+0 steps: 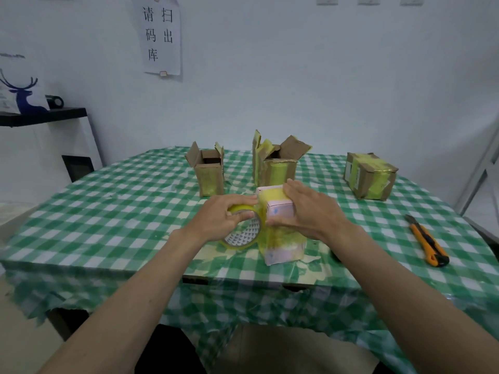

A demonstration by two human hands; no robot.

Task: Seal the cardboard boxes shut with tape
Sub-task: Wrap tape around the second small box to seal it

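The left hand (225, 215) grips the yellowish clear tape roll (244, 230), just left of the small pink-and-white cardboard box (280, 233). The right hand (310, 211) clasps the box top. Best keep the strip taut, pressing it flat over the seam.

Upright pink box (280, 209) touches yellow tape roll (244, 230) (3 brown boxes (274, 164) behind).
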